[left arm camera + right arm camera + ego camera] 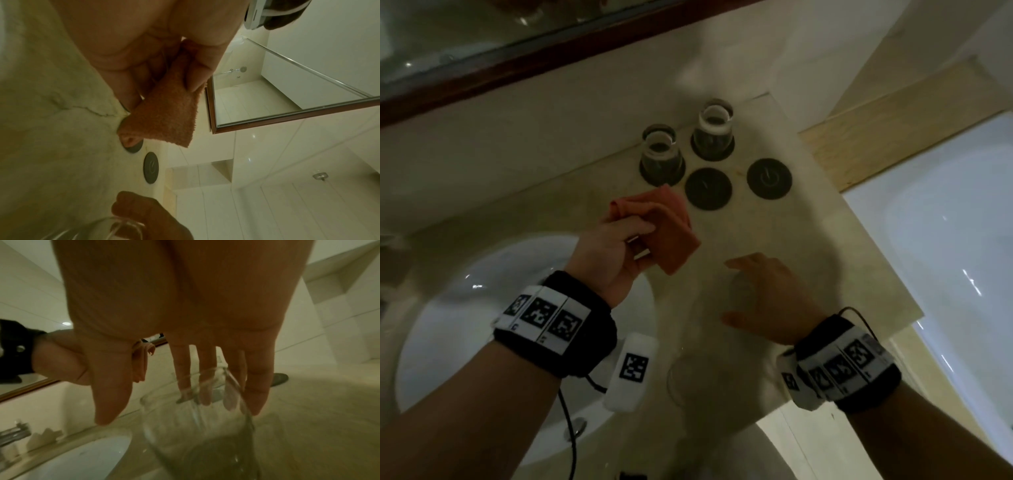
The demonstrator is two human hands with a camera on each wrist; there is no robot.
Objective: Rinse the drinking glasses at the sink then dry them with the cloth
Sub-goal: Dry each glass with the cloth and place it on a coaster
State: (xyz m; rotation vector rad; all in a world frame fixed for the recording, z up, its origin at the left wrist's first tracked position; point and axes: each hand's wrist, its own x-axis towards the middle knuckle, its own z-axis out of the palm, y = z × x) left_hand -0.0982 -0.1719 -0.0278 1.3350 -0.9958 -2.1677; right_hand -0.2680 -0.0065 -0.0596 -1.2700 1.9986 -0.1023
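My left hand (640, 236) pinches a folded orange cloth (674, 219) above the counter, just right of the sink; the left wrist view shows the cloth (164, 116) held between thumb and fingers. My right hand (727, 291) grips a clear drinking glass (705, 346) over the counter, thumb on one side and fingers spread on the other. In the right wrist view the glass (195, 426) is blurred below the fingers. Two more glasses (662, 154) (714, 133) stand on dark round coasters near the wall.
Two bare dark coasters (709, 188) (768, 178) lie in front of the standing glasses. The white sink basin (448, 325) is at the left, its tap (12, 434) at the far side. A white bathtub (945, 240) borders the counter's right edge. A framed mirror (517, 58) hangs above.
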